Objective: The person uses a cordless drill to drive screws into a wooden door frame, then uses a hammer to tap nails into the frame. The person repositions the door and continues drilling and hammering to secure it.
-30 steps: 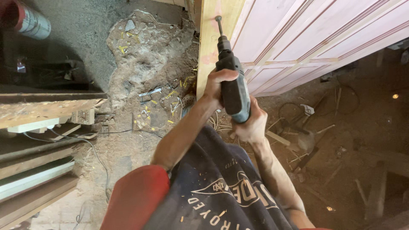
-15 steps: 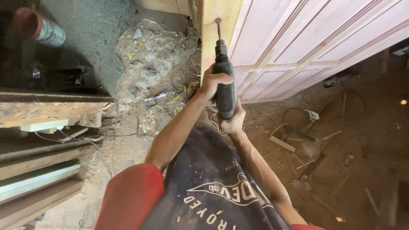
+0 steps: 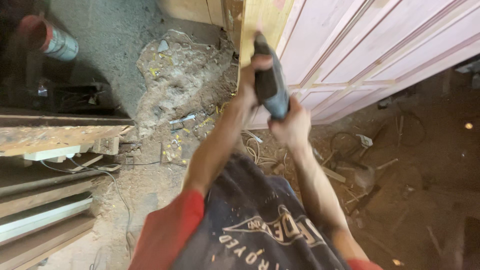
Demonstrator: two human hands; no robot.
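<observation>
A dark power drill (image 3: 270, 87) is clasped by both hands, left hand (image 3: 250, 82) high, right hand (image 3: 290, 125) low, each grip wrapped tight, and is pressed against the wooden post (image 3: 260, 20).

Drill (image 3: 270, 85) tip motion-blurred, indistinct

Matt dark plastic drill (image 3: 270, 85); bare wooden post (image 3: 265, 20); smooth pink-painted wood panels (image 3: 360, 45); rough dirt floor (image 3: 170, 85).
</observation>
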